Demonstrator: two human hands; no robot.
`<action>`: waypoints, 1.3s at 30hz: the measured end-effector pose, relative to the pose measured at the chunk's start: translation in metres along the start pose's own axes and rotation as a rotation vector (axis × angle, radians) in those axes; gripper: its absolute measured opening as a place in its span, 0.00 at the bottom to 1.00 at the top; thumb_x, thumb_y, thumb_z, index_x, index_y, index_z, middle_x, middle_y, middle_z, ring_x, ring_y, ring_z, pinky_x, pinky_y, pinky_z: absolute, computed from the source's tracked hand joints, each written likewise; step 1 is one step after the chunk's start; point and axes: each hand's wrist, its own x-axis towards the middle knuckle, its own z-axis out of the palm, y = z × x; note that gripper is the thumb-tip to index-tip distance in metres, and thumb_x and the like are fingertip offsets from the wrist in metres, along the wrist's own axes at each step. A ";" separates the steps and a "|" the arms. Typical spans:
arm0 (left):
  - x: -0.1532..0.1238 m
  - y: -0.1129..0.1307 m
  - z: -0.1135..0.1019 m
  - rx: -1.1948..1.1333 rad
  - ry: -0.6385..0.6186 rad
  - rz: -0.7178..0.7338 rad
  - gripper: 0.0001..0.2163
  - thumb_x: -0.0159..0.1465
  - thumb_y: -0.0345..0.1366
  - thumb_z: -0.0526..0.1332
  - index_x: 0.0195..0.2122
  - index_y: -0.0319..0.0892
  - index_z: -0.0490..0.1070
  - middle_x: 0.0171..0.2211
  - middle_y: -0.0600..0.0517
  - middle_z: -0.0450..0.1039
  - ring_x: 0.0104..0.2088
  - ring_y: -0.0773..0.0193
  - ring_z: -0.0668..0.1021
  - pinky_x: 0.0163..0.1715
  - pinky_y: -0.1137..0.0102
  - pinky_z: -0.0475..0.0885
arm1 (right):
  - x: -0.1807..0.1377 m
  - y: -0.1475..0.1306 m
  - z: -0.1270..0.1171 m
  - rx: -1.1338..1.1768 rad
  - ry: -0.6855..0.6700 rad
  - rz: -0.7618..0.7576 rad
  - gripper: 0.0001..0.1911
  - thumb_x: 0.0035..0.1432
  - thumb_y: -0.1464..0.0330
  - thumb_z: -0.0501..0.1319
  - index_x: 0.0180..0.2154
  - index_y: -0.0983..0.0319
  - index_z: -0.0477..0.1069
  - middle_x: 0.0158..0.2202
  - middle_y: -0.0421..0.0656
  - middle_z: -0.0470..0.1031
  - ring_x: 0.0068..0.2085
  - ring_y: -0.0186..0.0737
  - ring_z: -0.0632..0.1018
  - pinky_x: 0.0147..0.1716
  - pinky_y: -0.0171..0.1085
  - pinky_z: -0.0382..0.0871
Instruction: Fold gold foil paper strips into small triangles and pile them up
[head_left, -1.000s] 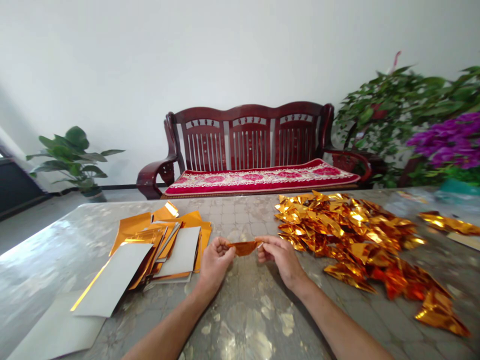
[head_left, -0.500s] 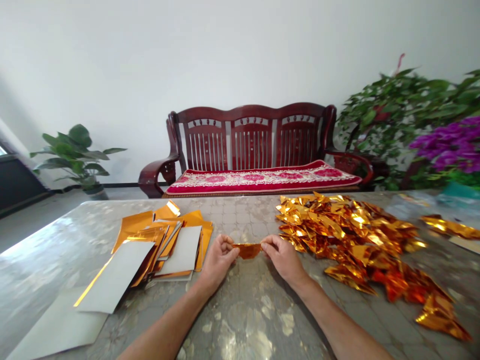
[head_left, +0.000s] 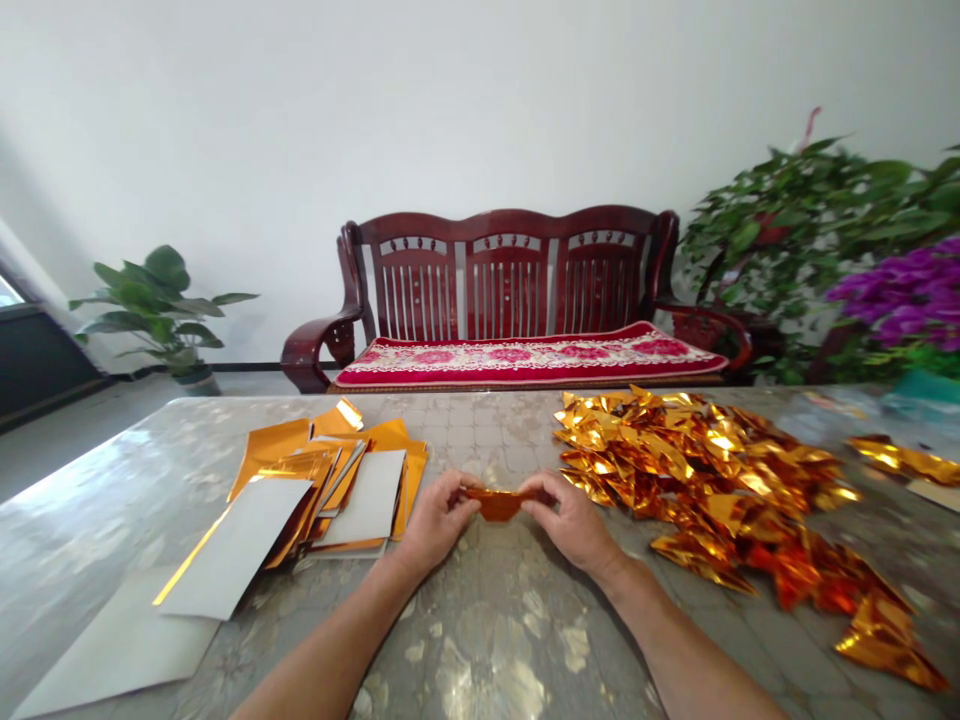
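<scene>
A small folded piece of gold foil paper (head_left: 498,506) is stretched between my two hands above the middle of the table. Its left end is pinched by my left hand (head_left: 442,515), the thumb in front and the fingers curled behind. On the other end, the thumb and fingers of my right hand (head_left: 566,518) are closed. Left of my hands lies a loose stack of gold foil paper sheets (head_left: 379,490), some showing their pale backs. To the right is a heap of folded gold foil pieces (head_left: 675,460), pointed and shiny.
The patterned table (head_left: 480,620) reaches toward a dark red wooden bench (head_left: 506,285) with a red floral cover. Clear plastic and a teal item (head_left: 926,390) lie at the right edge. Plants (head_left: 154,310) stand at both sides.
My fingers have shifted slightly on the foil piece, and its visible front looks a little narrower and more angular. The whole view has moved slightly; the stack and heap are unchanged.
</scene>
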 end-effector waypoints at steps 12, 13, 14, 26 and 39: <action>0.000 0.002 0.000 0.134 -0.020 0.134 0.04 0.58 0.27 0.59 0.29 0.43 0.71 0.35 0.51 0.71 0.36 0.63 0.73 0.37 0.71 0.66 | -0.002 0.004 0.002 -0.058 -0.073 -0.059 0.07 0.53 0.77 0.58 0.29 0.59 0.69 0.31 0.39 0.71 0.34 0.37 0.72 0.35 0.35 0.65; -0.001 0.002 0.000 0.158 -0.010 0.117 0.04 0.58 0.27 0.59 0.29 0.43 0.70 0.34 0.52 0.71 0.34 0.63 0.72 0.36 0.72 0.65 | -0.002 0.003 0.002 -0.060 -0.077 -0.069 0.07 0.53 0.77 0.58 0.28 0.59 0.69 0.31 0.39 0.72 0.34 0.37 0.73 0.36 0.35 0.65; -0.002 0.002 0.000 0.184 0.001 0.101 0.05 0.58 0.27 0.59 0.29 0.43 0.70 0.32 0.53 0.71 0.33 0.64 0.72 0.35 0.72 0.65 | -0.002 0.002 0.002 -0.066 -0.079 -0.078 0.08 0.53 0.77 0.57 0.28 0.59 0.70 0.32 0.39 0.72 0.35 0.37 0.73 0.37 0.35 0.65; -0.017 0.025 0.005 0.355 0.045 0.066 0.06 0.63 0.35 0.61 0.29 0.45 0.74 0.28 0.53 0.74 0.31 0.63 0.74 0.33 0.72 0.64 | -0.005 -0.018 0.012 -0.137 0.082 0.072 0.13 0.58 0.65 0.61 0.22 0.59 0.70 0.25 0.40 0.72 0.29 0.38 0.73 0.32 0.35 0.63; -0.009 0.020 0.021 0.182 0.231 -0.108 0.08 0.55 0.28 0.62 0.36 0.42 0.75 0.30 0.54 0.76 0.29 0.65 0.77 0.32 0.72 0.70 | 0.001 -0.015 0.031 0.031 0.218 0.297 0.09 0.47 0.68 0.58 0.30 0.61 0.76 0.32 0.44 0.77 0.35 0.43 0.77 0.37 0.38 0.70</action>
